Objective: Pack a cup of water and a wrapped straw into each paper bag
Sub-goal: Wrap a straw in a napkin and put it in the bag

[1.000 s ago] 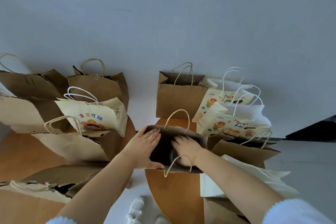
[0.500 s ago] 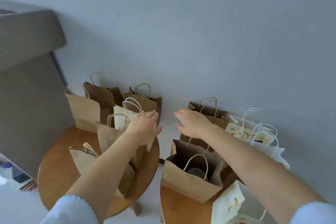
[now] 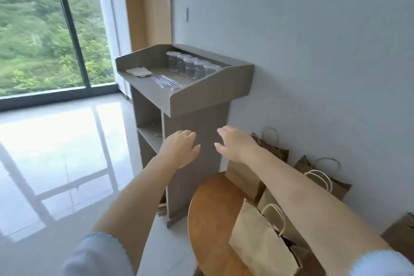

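Cups [image 3: 192, 66] and straws [image 3: 167, 82] lie in stand [image 3: 210, 92].

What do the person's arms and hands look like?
Both forearms are bare, with no watch, rings or gloves to be seen. The left hand and right hand wear nothing. Near each bottom corner a pale blue sleeve shows, pushed up high, with a small wavy edge.

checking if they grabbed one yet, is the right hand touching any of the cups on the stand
Apart. The head view shows the right hand empty, low in front of the stand, with the cups well above it.
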Demonstrator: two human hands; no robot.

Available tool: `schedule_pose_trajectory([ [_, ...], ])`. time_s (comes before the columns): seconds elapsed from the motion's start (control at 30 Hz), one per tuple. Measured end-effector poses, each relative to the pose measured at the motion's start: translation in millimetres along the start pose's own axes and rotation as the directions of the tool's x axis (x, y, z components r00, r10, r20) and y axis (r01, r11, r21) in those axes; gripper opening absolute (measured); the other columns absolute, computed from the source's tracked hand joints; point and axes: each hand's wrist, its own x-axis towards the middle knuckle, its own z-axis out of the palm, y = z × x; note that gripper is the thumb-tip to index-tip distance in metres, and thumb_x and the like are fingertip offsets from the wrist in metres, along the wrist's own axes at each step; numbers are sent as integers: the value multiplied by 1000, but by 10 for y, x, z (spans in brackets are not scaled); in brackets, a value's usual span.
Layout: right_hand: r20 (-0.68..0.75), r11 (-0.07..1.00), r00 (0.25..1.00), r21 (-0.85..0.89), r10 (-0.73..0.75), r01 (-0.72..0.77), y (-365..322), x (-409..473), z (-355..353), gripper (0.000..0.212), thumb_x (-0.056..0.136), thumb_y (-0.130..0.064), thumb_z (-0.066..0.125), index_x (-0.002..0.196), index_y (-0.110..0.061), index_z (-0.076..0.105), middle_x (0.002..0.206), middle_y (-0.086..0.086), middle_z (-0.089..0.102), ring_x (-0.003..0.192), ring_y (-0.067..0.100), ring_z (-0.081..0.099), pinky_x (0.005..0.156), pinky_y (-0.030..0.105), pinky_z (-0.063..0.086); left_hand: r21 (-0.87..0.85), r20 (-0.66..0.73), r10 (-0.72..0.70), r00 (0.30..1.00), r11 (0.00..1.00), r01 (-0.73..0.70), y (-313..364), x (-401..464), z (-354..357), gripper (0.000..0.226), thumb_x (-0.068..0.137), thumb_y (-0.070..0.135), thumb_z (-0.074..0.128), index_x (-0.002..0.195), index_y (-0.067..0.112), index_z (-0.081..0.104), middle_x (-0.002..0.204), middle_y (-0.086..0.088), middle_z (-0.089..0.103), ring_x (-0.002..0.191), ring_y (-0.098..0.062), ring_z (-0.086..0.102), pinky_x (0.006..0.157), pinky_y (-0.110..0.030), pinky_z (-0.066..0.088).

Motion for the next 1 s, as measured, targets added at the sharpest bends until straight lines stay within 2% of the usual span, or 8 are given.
schedule_pose_trajectory([
  [0.2,-31,992,992,18,-126,127,-1081,880,18,46,99,-33,40,137,-8,41,139,9,45,126,28,43,102,38,38,-25,-19,-188,982,982,188,-1312,-59,-213,36,98,38,42,120,13,55,119,-2,59,103,-17,57,85,-27,48],
  [0.37,-19,985,985,-7,-172,172,-1468,1537,125,43,99,-31,41,134,-7,44,135,9,47,122,27,46,97,38,42,-42,-30,-237,971,971,236,-1856,127,-178,44,99,39,40,134,12,48,134,-2,52,120,-17,52,93,-26,44],
  [0.57,-38,987,986,-13,-162,161,-1648,2538,238,39,98,-29,43,129,-6,45,131,10,49,118,30,47,91,37,41,-17,-19,-223,975,975,223,-2462,748,-14,40,99,37,41,128,10,50,133,-3,53,120,-18,51,92,-26,43],
  [0.73,-59,988,987,-44,-147,145,-1711,3577,248,37,97,-27,43,128,-6,45,131,12,47,121,30,45,96,37,39,27,10,-233,973,972,232,-3035,1657,-2,32,97,37,45,112,9,52,118,-4,58,108,-21,52,81,-28,43],
  [0.9,-72,998,997,-59,-39,35,-1597,4562,205,39,97,-26,43,131,-6,44,133,12,47,122,29,46,95,38,41,29,-23,-196,980,980,196,-3477,2590,-50,42,98,37,44,128,8,49,133,-6,52,122,-23,48,94,-33,44],
  [1.0,-48,997,999,-72,22,-26,-1520,5011,259,39,98,-24,41,131,-5,44,135,13,46,123,31,46,95,38,41,19,9,-154,988,988,153,-3681,3000,48,44,98,36,44,134,10,46,136,-5,50,127,-22,44,98,-33,42],
])
